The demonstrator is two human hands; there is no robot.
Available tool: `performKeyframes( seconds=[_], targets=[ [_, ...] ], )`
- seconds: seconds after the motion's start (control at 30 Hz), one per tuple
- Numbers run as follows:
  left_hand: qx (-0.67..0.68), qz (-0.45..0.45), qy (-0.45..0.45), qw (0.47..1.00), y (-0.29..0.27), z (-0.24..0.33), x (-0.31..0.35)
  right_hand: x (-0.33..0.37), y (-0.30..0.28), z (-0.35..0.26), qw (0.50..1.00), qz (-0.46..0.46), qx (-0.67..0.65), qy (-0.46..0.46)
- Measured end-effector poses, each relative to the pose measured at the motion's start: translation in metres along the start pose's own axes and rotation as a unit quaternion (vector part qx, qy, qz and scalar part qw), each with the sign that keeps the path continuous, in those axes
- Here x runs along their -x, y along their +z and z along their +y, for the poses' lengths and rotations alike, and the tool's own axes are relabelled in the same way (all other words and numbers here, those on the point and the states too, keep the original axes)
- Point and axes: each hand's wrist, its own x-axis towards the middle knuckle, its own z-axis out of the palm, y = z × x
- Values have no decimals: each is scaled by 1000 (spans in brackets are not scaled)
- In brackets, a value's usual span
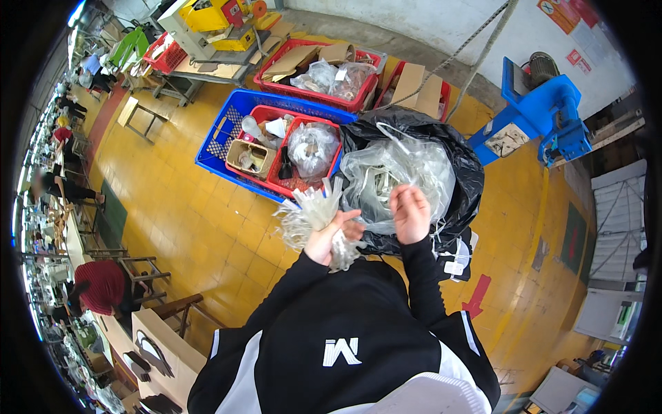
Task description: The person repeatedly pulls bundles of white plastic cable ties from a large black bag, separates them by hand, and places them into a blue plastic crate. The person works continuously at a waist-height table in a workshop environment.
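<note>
My left hand is closed around a bundle of whitish translucent strips. The strips fan out above the fist, and their other ends hang below it. To its right, my right hand hovers over an opened clear plastic bag, its fingers curled together. Something pale shows at those fingertips, too small to make out. Inside the clear bag lie more pale strips. A black plastic bag surrounds the clear one.
A blue crate holding red bins stands left of the bags. Behind it is a red crate of cardboard and plastic. A blue machine stands at the right, ropes hang beyond the bags, and people sit at benches far left.
</note>
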Motion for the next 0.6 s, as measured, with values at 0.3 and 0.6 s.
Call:
performKeyframes(
  seconds=[0.3,0.6],
  targets=[
    [95,23,80,992,-8,44,-15,49,3,21,807,-145,573,0],
    [133,103,282,945,-54,97,10,58,-31,12,794,-171,574,106]
  ],
)
